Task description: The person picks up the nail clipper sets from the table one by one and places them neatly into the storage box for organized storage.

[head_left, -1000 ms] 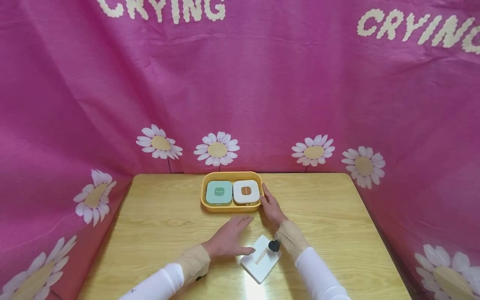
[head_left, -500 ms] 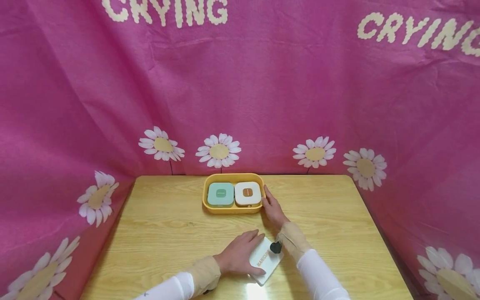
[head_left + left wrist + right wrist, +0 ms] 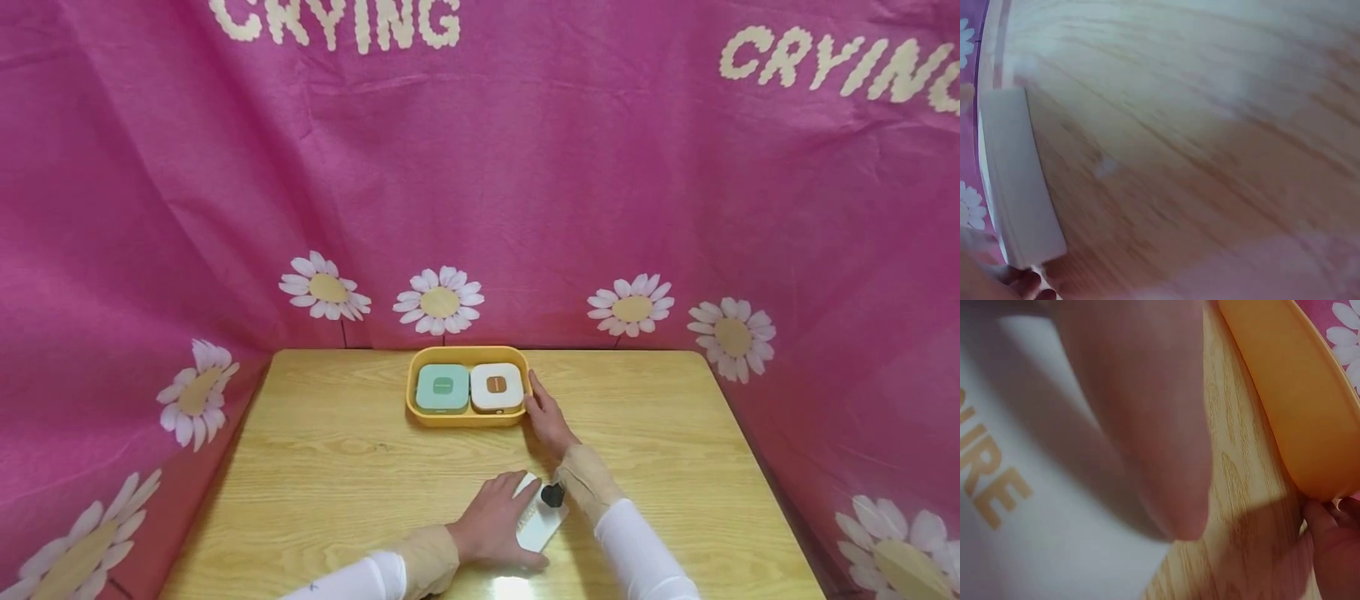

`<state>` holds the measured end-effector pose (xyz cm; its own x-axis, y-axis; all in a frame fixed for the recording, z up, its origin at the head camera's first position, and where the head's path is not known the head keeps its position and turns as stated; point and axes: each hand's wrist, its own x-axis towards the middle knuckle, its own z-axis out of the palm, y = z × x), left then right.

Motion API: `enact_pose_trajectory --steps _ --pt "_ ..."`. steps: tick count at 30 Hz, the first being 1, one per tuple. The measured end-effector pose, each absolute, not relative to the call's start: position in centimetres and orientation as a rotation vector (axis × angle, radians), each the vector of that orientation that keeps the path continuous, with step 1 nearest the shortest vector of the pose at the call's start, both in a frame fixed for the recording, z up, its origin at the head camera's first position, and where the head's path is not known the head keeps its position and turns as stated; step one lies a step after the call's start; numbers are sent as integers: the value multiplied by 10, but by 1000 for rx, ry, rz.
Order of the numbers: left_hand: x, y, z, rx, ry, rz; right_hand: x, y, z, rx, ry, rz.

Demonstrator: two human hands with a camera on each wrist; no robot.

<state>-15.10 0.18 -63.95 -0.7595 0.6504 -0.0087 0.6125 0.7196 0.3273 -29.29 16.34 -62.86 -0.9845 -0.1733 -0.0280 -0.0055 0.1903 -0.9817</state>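
White box [image 3: 537, 522] flat under left hand's fingers [image 3: 508, 492] on table [image 3: 330, 467]

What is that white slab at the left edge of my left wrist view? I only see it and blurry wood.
Observer: It is a flat white box lying on the wooden table; the left hand rests on top of it.
Visitor: Is anything written on it?
Observer: Yes, the right wrist view shows tan capital letters, "IRE", on its lid.
Visitor: Where is the other hand?
Observer: The right hand lies against the right side of a yellow tray farther back.
Visitor: What is in the tray?
Observer: Two square boxes side by side, a green one and a white one.
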Motion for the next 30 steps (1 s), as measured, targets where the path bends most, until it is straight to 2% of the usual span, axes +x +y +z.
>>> enact_pose_trajectory --steps 9,30 --pt "-139 19 -632 862 2822 372 -293 167 -634 -221 2305 -1936" --pt "-145 20 -627 964 2868 294 -294 163 -629 -161 2244 -1968"
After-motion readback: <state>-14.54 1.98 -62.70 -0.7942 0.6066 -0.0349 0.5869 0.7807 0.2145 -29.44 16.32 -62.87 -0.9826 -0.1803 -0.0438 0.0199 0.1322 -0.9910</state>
